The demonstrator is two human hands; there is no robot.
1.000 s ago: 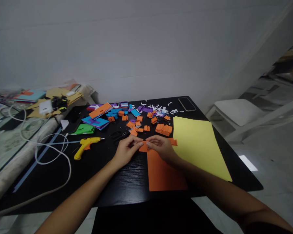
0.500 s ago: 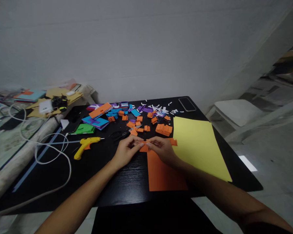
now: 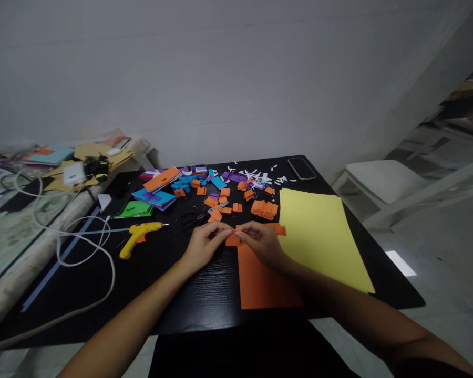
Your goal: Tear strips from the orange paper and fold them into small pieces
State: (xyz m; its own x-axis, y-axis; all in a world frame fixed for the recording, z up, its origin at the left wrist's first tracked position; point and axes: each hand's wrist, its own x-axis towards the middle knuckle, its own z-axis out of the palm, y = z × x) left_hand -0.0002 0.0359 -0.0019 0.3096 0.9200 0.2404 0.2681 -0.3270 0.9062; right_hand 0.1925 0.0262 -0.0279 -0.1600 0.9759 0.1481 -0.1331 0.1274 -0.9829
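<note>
My left hand (image 3: 205,242) and my right hand (image 3: 263,242) meet fingertip to fingertip, pinching a small orange paper piece (image 3: 232,240) between them. The fingers hide most of its upper part. Under my right hand and forearm lies a large orange paper sheet (image 3: 264,289). Just beyond the hands are several small folded orange paper pieces (image 3: 237,208), a pair of scissors (image 3: 191,219) with dark handles, and a stack of orange paper pieces (image 3: 264,209). Another orange piece (image 3: 279,230) shows past my right knuckles.
Yellow paper sheets (image 3: 319,236) lie on the right of the black table (image 3: 205,310). A yellow glue gun (image 3: 137,236) and a white cable (image 3: 112,273) are at left. Farther back are blue paper (image 3: 155,198), green paper (image 3: 136,209), white scraps (image 3: 266,177) and a phone (image 3: 301,168).
Both hands stay in the same spot. My fingertips have shifted very slightly on the small orange paper piece, and less of its upper part shows between them.
</note>
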